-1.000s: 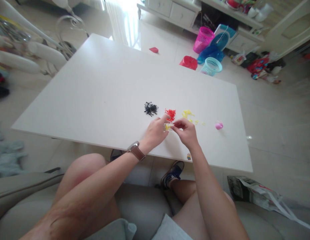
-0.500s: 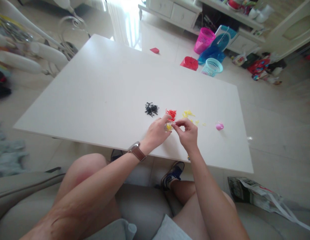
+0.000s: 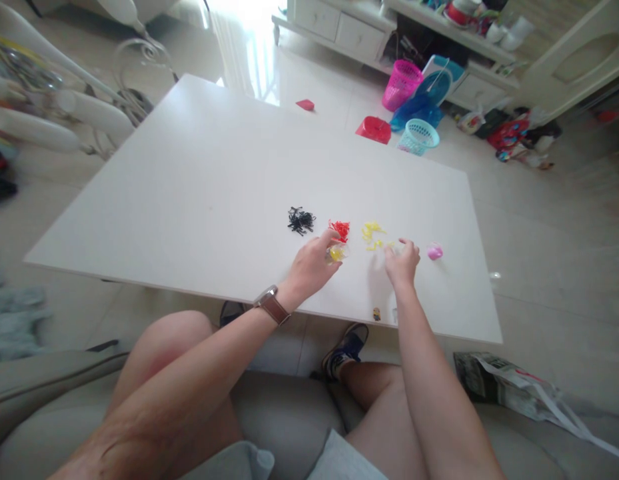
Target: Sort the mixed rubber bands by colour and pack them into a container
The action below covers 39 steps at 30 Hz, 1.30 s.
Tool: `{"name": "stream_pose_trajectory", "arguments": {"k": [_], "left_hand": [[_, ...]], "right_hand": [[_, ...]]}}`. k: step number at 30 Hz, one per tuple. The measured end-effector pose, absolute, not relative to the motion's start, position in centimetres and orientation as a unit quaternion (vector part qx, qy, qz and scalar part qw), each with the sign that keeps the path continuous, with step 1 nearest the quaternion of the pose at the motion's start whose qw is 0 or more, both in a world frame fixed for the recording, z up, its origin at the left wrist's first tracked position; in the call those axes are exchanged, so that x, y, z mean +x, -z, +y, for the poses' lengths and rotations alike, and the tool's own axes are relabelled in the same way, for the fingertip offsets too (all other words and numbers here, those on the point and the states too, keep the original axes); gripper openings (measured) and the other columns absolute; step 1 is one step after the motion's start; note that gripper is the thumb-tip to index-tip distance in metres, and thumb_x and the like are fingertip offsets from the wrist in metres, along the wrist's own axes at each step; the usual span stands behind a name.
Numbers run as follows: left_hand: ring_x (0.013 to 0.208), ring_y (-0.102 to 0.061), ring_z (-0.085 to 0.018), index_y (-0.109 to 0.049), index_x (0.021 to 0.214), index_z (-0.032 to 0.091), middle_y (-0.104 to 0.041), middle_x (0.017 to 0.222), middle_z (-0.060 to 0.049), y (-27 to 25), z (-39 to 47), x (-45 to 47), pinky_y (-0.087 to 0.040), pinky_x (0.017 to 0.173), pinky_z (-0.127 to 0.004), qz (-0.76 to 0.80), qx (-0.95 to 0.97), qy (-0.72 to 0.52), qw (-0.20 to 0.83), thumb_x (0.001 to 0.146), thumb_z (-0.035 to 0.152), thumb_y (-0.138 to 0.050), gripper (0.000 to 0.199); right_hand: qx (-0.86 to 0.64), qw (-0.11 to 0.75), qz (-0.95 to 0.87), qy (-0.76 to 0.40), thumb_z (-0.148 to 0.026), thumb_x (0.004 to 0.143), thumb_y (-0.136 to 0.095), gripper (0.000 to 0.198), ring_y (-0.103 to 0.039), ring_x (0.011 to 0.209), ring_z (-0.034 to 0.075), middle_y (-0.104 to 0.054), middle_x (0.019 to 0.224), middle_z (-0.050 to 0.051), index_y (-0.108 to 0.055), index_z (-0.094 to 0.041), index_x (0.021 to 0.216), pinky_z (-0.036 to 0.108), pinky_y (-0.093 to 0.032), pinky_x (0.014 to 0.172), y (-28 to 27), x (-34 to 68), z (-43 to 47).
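Observation:
My left hand (image 3: 312,267) is closed around a small clear container (image 3: 345,252) with yellow pieces (image 3: 335,254) inside. My right hand (image 3: 403,261) hovers over the table to the right, thumb and forefinger apart, close to a loose scatter of small yellow bands (image 3: 372,230). Just beyond the container lies a pile of red bands (image 3: 340,231), partly behind my left fingers. Further left is a heap of black bands (image 3: 301,221), looped and thin.
On the white table (image 3: 229,173), a pink object (image 3: 434,252) sits right of my right hand. A tiny yellow-and-dark figure (image 3: 376,314) lies by the near edge. Pink (image 3: 402,85) and light-blue baskets (image 3: 419,137) stand on the floor beyond.
My right hand has left the container's mouth, moved right and opened its fingers near the yellow bands. My left hand keeps holding the container in place.

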State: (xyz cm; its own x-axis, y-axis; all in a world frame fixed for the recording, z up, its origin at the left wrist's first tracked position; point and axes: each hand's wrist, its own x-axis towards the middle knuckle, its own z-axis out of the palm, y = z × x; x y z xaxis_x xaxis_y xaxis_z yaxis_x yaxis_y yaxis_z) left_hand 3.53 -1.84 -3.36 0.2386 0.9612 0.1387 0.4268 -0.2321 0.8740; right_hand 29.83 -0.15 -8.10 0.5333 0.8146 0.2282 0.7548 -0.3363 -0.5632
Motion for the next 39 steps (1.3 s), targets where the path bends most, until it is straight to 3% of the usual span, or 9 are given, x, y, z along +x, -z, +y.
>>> {"name": "stream_pose_trajectory", "arguments": {"k": [4, 9, 13, 16, 18, 22, 27, 35, 39], "left_hand": [[0.095, -0.070, -0.021, -0.056, 0.118, 0.025, -0.075, 0.109, -0.004, 3.3, -1.5, 3.2, -0.054, 0.087, -0.035, 0.505, 0.693, -0.360, 0.368, 0.075, 0.008, -0.073, 0.049], [0.099, -0.070, -0.022, -0.056, 0.118, 0.026, -0.075, 0.111, -0.004, 3.1, -1.2, 3.0, -0.054, 0.089, -0.036, 0.507, 0.690, -0.358, 0.372, 0.075, 0.008, -0.073, 0.049], [0.100, -0.070, -0.022, -0.055, 0.117, 0.026, -0.075, 0.113, -0.005, 3.1, -1.3, 3.0, -0.055, 0.090, -0.036, 0.510, 0.688, -0.355, 0.375, 0.076, 0.007, -0.073, 0.049], [0.100, -0.070, -0.022, -0.055, 0.118, 0.026, -0.075, 0.112, -0.004, 3.2, -1.5, 2.9, -0.054, 0.091, -0.037, 0.509, 0.689, -0.358, 0.371, 0.075, 0.007, -0.073, 0.050], [0.099, -0.070, -0.022, -0.055, 0.117, 0.026, -0.075, 0.112, -0.004, 3.2, -1.7, 3.0, -0.054, 0.091, -0.036, 0.506, 0.690, -0.359, 0.373, 0.076, 0.007, -0.073, 0.049], [0.099, -0.070, -0.021, -0.055, 0.118, 0.026, -0.074, 0.113, -0.004, 3.3, -2.2, 3.2, -0.054, 0.089, -0.035, 0.505, 0.694, -0.356, 0.371, 0.077, 0.008, -0.073, 0.048], [0.104, -0.068, -0.023, -0.057, 0.116, 0.025, -0.074, 0.111, -0.004, 3.6, -2.6, 3.5, -0.053, 0.091, -0.037, 0.499, 0.708, -0.355, 0.352, 0.076, 0.007, -0.073, 0.047], [0.106, -0.066, -0.023, -0.057, 0.116, 0.026, -0.074, 0.111, -0.004, 3.9, -1.7, 3.3, -0.053, 0.094, -0.037, 0.510, 0.706, -0.354, 0.342, 0.074, 0.002, -0.070, 0.050], [0.106, -0.066, -0.023, -0.057, 0.117, 0.026, -0.073, 0.111, -0.005, 4.1, -1.5, 3.3, -0.053, 0.095, -0.039, 0.523, 0.701, -0.345, 0.340, 0.075, 0.003, -0.070, 0.050]], "right_hand": [[-0.859, 0.299, -0.397, -0.124, -0.036, 0.072, -0.071, 0.067, -0.050, 0.132, 0.033, -0.056, 0.141, 0.023, -0.054, -0.013, 0.133, 0.051, -0.034, 0.115, 11.0, 33.0, 0.0], [-0.777, 0.359, -0.480, -0.192, -0.042, 0.072, -0.072, 0.078, -0.057, 0.125, 0.029, -0.058, 0.140, 0.021, -0.049, -0.015, 0.142, 0.047, -0.043, 0.108, 12.4, 31.8, 0.1], [-0.734, 0.318, -0.581, -0.149, -0.034, 0.074, -0.071, 0.057, -0.055, 0.120, 0.030, -0.064, 0.127, 0.017, -0.063, -0.016, 0.128, 0.049, -0.044, 0.106, 12.3, 29.8, 0.2], [-0.723, 0.318, -0.595, -0.149, -0.030, 0.080, -0.066, 0.033, -0.060, 0.103, 0.027, -0.067, 0.110, 0.014, -0.073, -0.016, 0.109, 0.045, -0.052, 0.094, 11.8, 28.8, 0.0], [-0.724, 0.329, -0.585, -0.163, -0.028, 0.081, -0.064, 0.025, -0.063, 0.089, 0.024, -0.066, 0.101, 0.012, -0.074, -0.015, 0.100, 0.041, -0.055, 0.085, 11.5, 28.4, -0.2], [-0.733, 0.311, -0.586, -0.149, -0.023, 0.080, -0.063, 0.016, -0.063, 0.079, 0.021, -0.069, 0.092, 0.010, -0.074, -0.015, 0.088, 0.038, -0.053, 0.082, 10.9, 28.0, -0.6], [-0.746, 0.283, -0.588, -0.135, -0.024, 0.078, -0.061, 0.014, -0.062, 0.073, 0.021, -0.071, 0.080, 0.008, -0.073, -0.018, 0.076, 0.037, -0.051, 0.079, 10.3, 27.1, -0.7], [-0.748, 0.398, -0.479, -0.230, -0.036, 0.071, -0.070, 0.021, -0.063, 0.065, 0.020, -0.072, 0.070, 0.006, -0.074, -0.017, 0.077, 0.034, -0.050, 0.068, 8.3, 26.4, 0.0], [-0.665, 0.455, -0.464, -0.368, -0.038, 0.065, -0.079, 0.024, -0.061, 0.063, 0.015, -0.070, 0.068, 0.002, -0.074, -0.017, 0.077, 0.030, -0.051, 0.064, 6.7, 25.8, 0.1]]}}
